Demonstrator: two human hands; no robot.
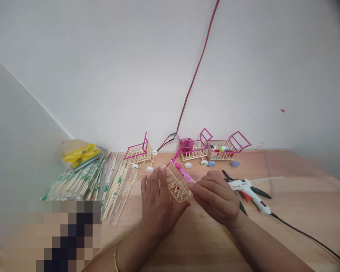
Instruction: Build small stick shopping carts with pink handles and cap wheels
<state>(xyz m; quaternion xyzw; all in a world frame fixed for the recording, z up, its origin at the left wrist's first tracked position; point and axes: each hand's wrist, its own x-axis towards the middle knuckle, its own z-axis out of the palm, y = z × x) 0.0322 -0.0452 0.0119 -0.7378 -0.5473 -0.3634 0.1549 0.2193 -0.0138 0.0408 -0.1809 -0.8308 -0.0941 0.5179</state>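
Note:
My left hand (157, 204) is wrapped around a small cart of wooden sticks (178, 186), tilted in front of me. Part of its rim and its upright handle frame are magenta. In my right hand (218, 196) is a slim pink-stained paintbrush (184, 172), gripped between thumb and fingers. Its far end meets the cart's upper edge; my fingers cover the near end. Just behind stands a small clear cup of magenta paint (186, 144).
Stick carts with magenta rims line the wall: one at left (138, 153), one in the middle (195, 151), one at right (222, 151) with colourful things inside. Wrapped sticks (79, 181) and a yellow packet (81, 155) lie left. A corded glue gun (251, 192) lies right, over dark-handled pliers (260, 192).

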